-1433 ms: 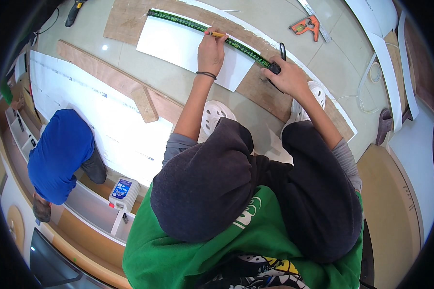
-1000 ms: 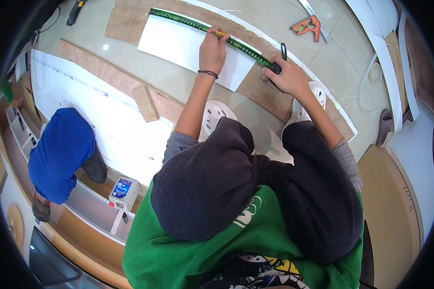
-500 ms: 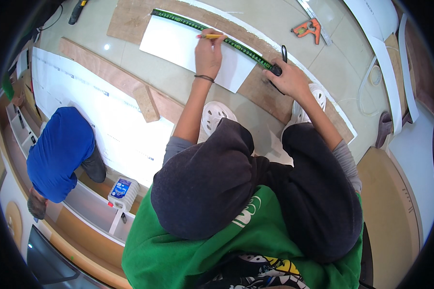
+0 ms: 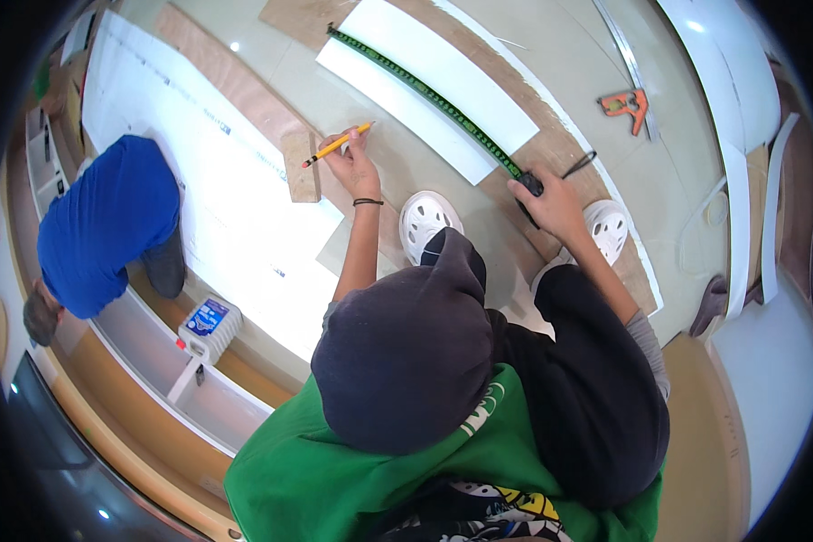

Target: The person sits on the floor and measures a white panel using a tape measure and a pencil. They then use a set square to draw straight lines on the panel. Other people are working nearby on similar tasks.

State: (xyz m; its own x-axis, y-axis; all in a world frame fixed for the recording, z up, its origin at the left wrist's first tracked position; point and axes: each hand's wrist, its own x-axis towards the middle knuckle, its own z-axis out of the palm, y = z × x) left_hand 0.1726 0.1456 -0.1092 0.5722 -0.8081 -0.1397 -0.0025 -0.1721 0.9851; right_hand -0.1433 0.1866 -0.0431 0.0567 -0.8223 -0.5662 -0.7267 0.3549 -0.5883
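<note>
One left hand (image 4: 353, 170) is pinching a slim yellow pencil (image 4: 339, 144).
The right hand (image 4: 553, 204) is clasping a black-cased green tape measure (image 4: 427, 92), spanning a far white rectangular panel (image 4: 402, 101).

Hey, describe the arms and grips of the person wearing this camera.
Both the left grip and the right grip are gloveless. A thin dark band circles the left wrist; the right wrist shows none. Grey sleeves leave both forearms bare.

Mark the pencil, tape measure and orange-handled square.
Pencil (image 4: 334, 146), head view: middle of its yellow shaft.
Tape measure (image 4: 432, 97), head view: middle of the green blade.
Orange-handled square (image 4: 639, 103), head view: on its orange handle.
</note>
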